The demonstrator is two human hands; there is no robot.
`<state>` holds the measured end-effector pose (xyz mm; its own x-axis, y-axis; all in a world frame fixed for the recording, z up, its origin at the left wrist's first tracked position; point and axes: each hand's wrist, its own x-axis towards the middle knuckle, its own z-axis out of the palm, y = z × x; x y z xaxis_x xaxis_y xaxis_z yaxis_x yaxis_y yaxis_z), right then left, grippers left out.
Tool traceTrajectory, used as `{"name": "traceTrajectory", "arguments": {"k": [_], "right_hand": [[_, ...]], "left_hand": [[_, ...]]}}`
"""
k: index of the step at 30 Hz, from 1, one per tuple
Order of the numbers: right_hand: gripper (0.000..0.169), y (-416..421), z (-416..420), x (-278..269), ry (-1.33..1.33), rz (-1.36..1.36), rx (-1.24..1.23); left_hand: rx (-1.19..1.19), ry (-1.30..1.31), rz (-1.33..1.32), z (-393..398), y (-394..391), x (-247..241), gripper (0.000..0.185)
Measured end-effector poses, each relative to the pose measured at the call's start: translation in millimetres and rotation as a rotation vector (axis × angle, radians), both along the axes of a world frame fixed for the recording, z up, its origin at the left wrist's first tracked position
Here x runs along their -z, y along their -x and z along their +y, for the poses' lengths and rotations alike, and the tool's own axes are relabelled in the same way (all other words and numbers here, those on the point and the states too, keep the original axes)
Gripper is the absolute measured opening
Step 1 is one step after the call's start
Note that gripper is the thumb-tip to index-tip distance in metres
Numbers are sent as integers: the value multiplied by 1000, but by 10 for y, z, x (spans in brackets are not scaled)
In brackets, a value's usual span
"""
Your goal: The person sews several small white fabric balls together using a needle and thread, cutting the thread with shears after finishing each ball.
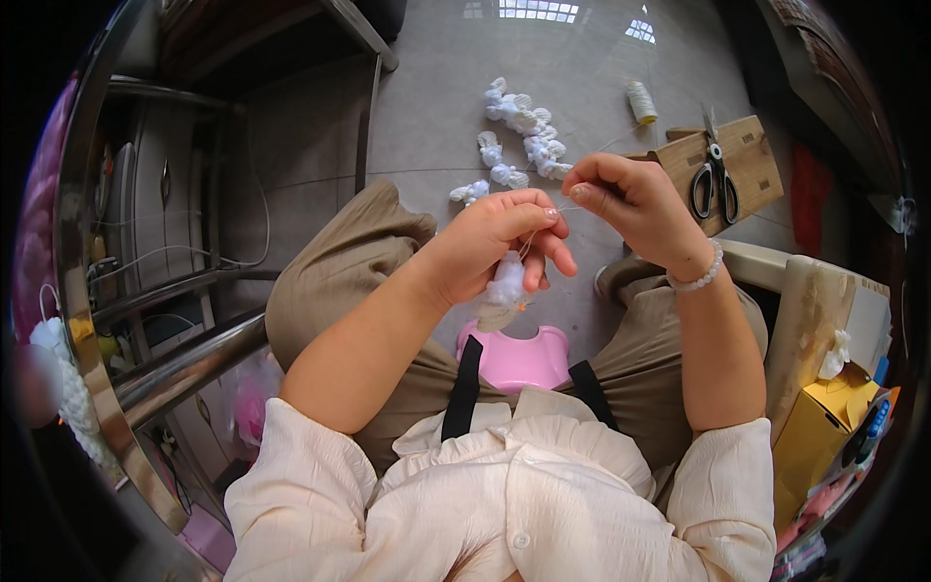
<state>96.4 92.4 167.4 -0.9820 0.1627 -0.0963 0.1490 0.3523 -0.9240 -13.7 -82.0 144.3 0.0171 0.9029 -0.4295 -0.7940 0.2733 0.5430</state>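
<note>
Pale thread [534, 236] runs up from a small white yarn figure [506, 285] with an orange bit on its side. My left hand [509, 225] grips the thread between thumb and forefinger; the figure hangs below against the palm, its top partly behind the fingers. My right hand [618, 200] pinches the thread between thumb and forefinger, just right of my left fingertips. Beyond both hands, several similar white yarn figures [534, 124] lie in a curved row on the grey floor. Whether the held thread is knotted is too small to tell.
A cone of white thread [641, 103] lies on the floor at the far right. Black-handled scissors [715, 171] rest on a small wooden stool [756, 160]. Between my knees is a pink plastic stool [520, 360]. Metal rails [196, 364] stand left, a yellow box [822, 429] right.
</note>
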Motion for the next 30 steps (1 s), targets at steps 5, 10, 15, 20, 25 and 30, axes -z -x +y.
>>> {"name": "traceTrajectory", "arguments": {"k": [5, 10, 15, 20, 25, 30], "right_hand": [[17, -20, 58, -26, 145, -51, 42], [21, -6, 35, -24, 161, -4, 80], [27, -1, 45, -11, 158, 24, 97], [29, 1, 43, 30, 183, 52, 82], [27, 8, 14, 52, 196, -5, 127], [23, 12, 14, 119, 228, -9, 205]], "left_hand": [[-79, 57, -53, 9, -10, -54, 14], [-133, 66, -57, 7, -26, 24, 16], [-65, 61, -119, 21, 25, 67, 20], [-32, 108, -132, 32, 25, 9, 21], [-52, 142, -30, 42, 1, 37, 22], [-85, 165, 29, 67, 22, 79, 15]]}}
